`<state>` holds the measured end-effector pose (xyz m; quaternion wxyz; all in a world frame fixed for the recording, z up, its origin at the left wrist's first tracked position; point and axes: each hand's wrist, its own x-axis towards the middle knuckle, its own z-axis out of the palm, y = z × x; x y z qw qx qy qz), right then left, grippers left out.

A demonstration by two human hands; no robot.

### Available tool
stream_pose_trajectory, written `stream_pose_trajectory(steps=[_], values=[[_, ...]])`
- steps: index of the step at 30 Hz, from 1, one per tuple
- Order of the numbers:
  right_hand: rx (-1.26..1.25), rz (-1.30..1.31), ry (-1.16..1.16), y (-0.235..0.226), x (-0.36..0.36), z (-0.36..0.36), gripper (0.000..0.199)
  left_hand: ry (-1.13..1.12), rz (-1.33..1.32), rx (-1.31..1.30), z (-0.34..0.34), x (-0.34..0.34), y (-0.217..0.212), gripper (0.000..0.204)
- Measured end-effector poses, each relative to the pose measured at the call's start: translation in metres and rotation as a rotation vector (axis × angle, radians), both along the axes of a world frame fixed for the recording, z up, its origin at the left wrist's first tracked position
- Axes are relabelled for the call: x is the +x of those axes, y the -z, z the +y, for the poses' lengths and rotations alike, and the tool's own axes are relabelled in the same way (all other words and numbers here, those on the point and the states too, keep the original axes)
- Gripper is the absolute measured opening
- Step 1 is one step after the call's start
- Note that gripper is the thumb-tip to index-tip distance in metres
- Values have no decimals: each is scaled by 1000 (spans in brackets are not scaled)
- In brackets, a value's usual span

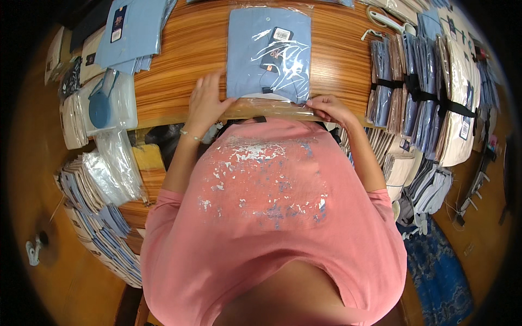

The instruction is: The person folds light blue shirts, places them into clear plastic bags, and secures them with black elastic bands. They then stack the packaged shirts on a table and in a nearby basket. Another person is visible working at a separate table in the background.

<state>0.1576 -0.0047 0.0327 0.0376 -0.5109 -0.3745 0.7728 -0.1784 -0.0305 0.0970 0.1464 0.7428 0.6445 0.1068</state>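
A folded light-blue garment [244,60] lies flat in a clear plastic bag [269,108] on the table before me. A dark tag [276,51] with a white label shows through the film. The bag's loose flap sits at the near edge of the table. At the flap's right corner my right hand [330,110] is closed, thumb and fingers pinching the film. My left hand [209,103] rests on the table left of the bag, fingers stretched out, its thumb reaching to the bag's lower left corner.
Bagged blue garments [130,32] are stacked at the far left. Bundles of packed garments [408,92], tied with black bands, stand on the right. On the left are a clear container [125,103], loose plastic bags [117,168] and more garment stacks [100,233].
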Motion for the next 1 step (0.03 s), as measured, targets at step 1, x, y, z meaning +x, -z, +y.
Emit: stream_pose_trajectory(steps=[1], values=[[68, -71, 70, -2, -5, -3, 29, 138, -37, -67, 4, 2, -7, 60]])
